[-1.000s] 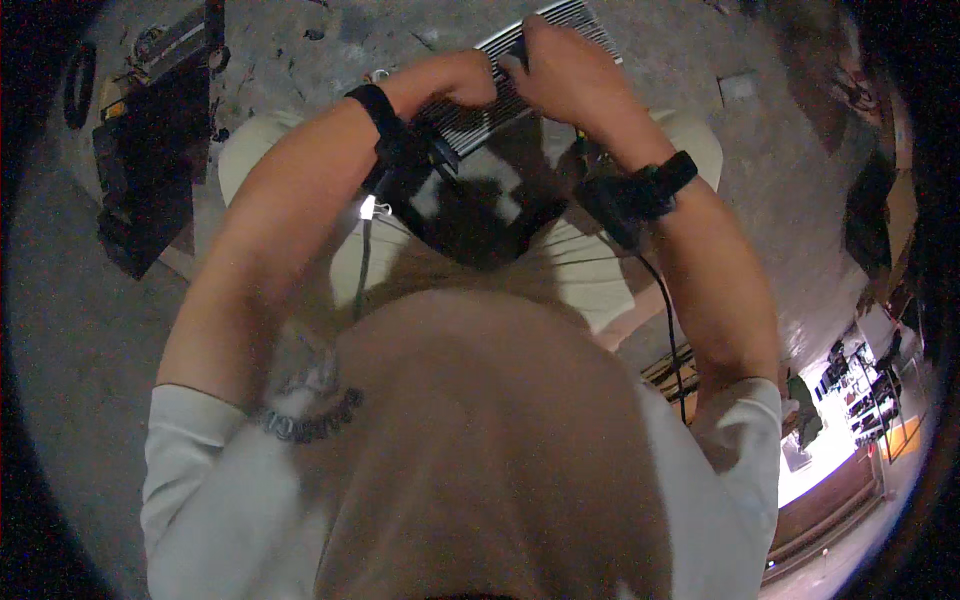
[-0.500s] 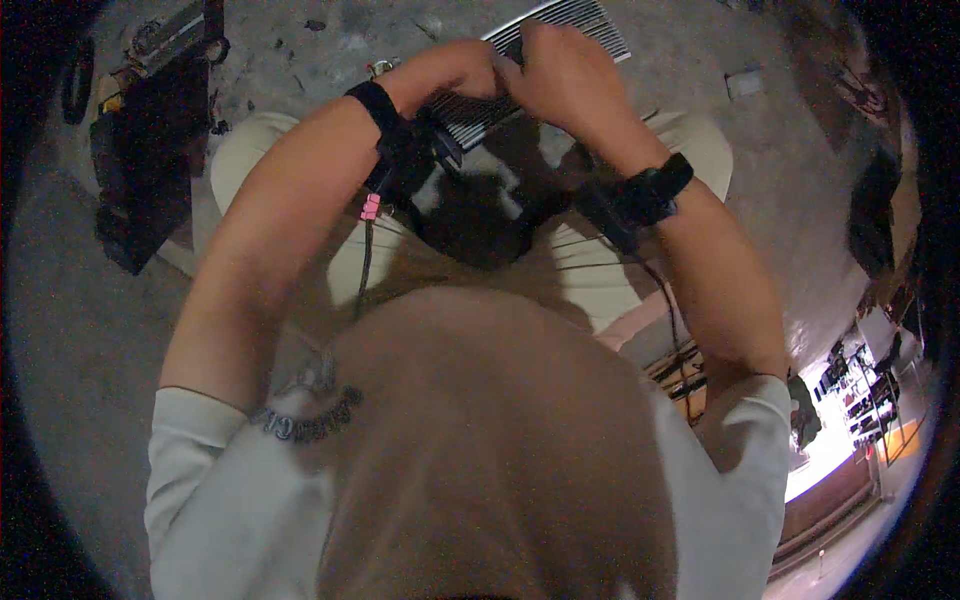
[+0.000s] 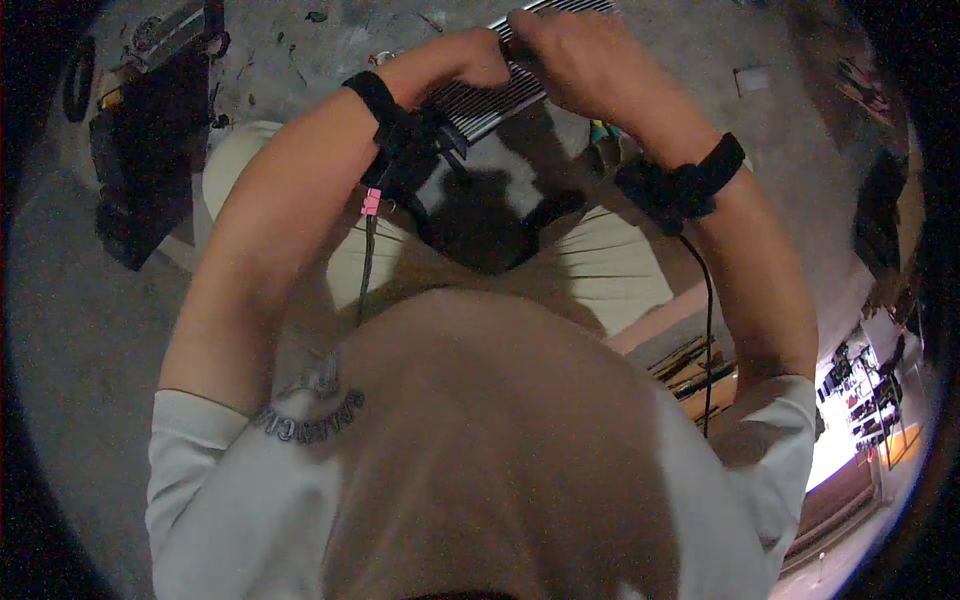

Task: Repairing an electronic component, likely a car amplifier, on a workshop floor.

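The floor (image 3: 60, 330) is grey, rough concrete, marked with paint specks and small debris (image 3: 300, 50) toward the top. A black case (image 3: 150, 150) lies on the floor at upper left. A small pale square (image 3: 752, 78) lies on the floor at upper right. A brightly lit area with shelving (image 3: 865, 410) appears at lower right. Elsewhere, lighting is dim.

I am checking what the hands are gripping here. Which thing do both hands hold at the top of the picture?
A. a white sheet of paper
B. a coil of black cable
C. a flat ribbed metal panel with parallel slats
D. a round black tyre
C: the left hand and the right hand both close on the ribbed metal panel, whose parallel slats show between the wrists.
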Action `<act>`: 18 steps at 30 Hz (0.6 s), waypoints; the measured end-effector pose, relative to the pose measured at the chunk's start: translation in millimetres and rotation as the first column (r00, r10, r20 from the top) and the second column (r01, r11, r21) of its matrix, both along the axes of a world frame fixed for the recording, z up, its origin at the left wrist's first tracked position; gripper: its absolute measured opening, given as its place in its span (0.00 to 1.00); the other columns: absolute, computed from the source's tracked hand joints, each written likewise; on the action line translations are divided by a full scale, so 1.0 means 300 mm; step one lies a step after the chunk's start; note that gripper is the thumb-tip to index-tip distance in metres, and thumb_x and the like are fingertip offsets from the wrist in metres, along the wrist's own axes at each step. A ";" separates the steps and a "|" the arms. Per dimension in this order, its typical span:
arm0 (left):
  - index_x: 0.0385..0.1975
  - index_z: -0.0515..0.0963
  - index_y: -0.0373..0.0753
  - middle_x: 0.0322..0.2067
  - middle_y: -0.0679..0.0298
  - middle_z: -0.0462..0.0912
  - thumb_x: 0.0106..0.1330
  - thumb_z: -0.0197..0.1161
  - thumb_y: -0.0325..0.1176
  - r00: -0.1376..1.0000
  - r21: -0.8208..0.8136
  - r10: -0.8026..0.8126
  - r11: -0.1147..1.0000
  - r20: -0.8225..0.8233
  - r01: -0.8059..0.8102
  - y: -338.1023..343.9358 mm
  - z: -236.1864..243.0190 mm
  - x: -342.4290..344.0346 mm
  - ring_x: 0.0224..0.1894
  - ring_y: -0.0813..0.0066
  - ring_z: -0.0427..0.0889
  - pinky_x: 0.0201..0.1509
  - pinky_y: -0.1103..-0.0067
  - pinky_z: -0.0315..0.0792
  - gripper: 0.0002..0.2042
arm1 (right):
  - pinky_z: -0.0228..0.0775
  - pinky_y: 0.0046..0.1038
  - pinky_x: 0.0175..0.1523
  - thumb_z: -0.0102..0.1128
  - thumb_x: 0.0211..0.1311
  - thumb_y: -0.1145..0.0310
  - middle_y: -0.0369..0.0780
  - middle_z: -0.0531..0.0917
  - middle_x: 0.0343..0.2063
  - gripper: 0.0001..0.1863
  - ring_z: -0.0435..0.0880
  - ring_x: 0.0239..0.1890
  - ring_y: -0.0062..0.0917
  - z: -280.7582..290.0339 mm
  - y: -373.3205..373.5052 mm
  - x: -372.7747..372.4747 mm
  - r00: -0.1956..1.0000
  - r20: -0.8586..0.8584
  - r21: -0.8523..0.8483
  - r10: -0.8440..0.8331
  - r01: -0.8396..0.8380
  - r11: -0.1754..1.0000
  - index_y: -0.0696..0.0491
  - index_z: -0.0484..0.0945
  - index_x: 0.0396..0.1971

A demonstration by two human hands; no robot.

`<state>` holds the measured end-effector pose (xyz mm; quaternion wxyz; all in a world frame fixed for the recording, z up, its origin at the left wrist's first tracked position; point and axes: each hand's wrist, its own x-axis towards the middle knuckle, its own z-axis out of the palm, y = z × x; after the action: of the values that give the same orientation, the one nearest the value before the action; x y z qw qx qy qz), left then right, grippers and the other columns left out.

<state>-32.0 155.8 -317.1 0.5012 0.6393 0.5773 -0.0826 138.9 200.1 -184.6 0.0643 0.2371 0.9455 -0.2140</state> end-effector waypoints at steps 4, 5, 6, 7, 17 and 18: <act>0.38 0.85 0.34 0.41 0.45 0.85 0.52 0.56 0.38 0.968 0.051 -0.225 0.971 -0.111 0.232 0.020 -0.051 -0.003 0.45 0.50 0.85 0.50 0.63 0.77 0.19 | 0.80 0.47 0.43 0.61 0.58 0.60 0.51 0.86 0.32 0.17 0.87 0.38 0.48 -0.019 -0.003 -0.059 0.964 0.111 -0.031 -0.243 0.248 0.968 0.56 0.82 0.42; 0.39 0.85 0.34 0.42 0.45 0.85 0.52 0.56 0.38 0.932 0.007 -0.320 0.946 -0.168 0.325 0.037 -0.057 -0.002 0.45 0.50 0.85 0.50 0.63 0.77 0.19 | 0.80 0.47 0.44 0.61 0.59 0.59 0.51 0.86 0.33 0.18 0.87 0.38 0.48 -0.030 0.011 -0.065 0.921 0.153 -0.055 -0.359 0.371 0.927 0.56 0.82 0.43; 0.39 0.85 0.34 0.42 0.45 0.85 0.52 0.56 0.38 0.931 0.015 -0.328 0.942 -0.161 0.335 0.039 -0.028 0.022 0.45 0.50 0.85 0.50 0.63 0.77 0.19 | 0.80 0.47 0.44 0.61 0.59 0.59 0.51 0.86 0.33 0.18 0.87 0.38 0.48 -0.039 0.020 -0.042 0.915 0.160 -0.047 -0.369 0.381 0.924 0.56 0.82 0.43; 0.38 0.85 0.33 0.41 0.45 0.85 0.52 0.56 0.38 0.957 0.003 -0.239 0.970 -0.167 0.243 0.037 0.002 0.042 0.45 0.50 0.85 0.50 0.63 0.77 0.19 | 0.80 0.47 0.45 0.61 0.60 0.58 0.52 0.86 0.34 0.19 0.86 0.39 0.49 -0.042 0.033 -0.011 0.924 0.204 -0.051 -0.325 0.341 0.939 0.56 0.82 0.45; 0.39 0.84 0.32 0.42 0.45 0.85 0.51 0.58 0.37 0.980 0.015 -0.117 0.992 -0.163 0.122 0.005 0.131 0.005 0.44 0.50 0.85 0.50 0.63 0.77 0.19 | 0.79 0.47 0.45 0.60 0.62 0.51 0.52 0.86 0.35 0.23 0.86 0.39 0.47 -0.008 -0.048 -0.009 0.939 0.041 -0.032 -0.343 0.344 0.938 0.57 0.81 0.44; 0.39 0.84 0.32 0.42 0.45 0.85 0.51 0.58 0.37 0.980 0.008 -0.115 0.993 -0.163 0.118 -0.001 0.127 -0.006 0.44 0.50 0.85 0.50 0.63 0.77 0.19 | 0.79 0.47 0.45 0.60 0.62 0.51 0.52 0.86 0.35 0.23 0.86 0.39 0.47 -0.003 -0.047 -0.022 0.940 0.043 -0.039 -0.339 0.341 0.939 0.57 0.81 0.44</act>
<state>-33.8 155.5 -279.0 0.4411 0.6676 0.5785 -0.1584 132.2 185.9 -185.5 0.0487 0.3989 0.8839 -0.2392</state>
